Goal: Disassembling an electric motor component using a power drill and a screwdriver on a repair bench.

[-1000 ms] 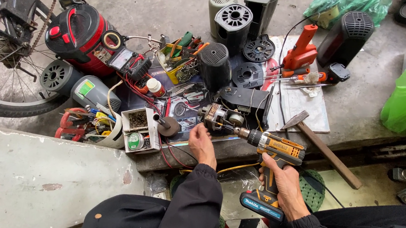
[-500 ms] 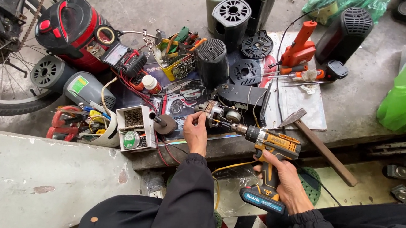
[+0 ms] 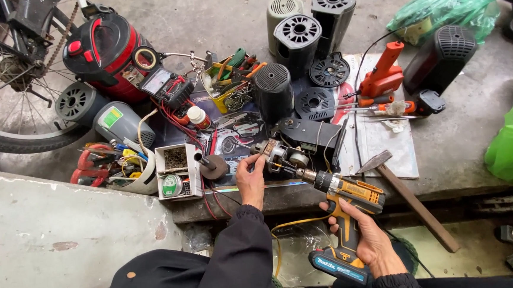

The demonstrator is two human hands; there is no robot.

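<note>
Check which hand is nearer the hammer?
Right. The right hand grips the cordless drill just left of the hammer; the left hand is farther left, on the small motor.

A yellow-and-black cordless drill with a teal battery points its chuck up-left into a small metal motor assembly lying at the ledge's front edge.

Up and left of your left hand sit a round green-labelled tin, a green-stickered grey housing and a grey-screened multimeter
</note>
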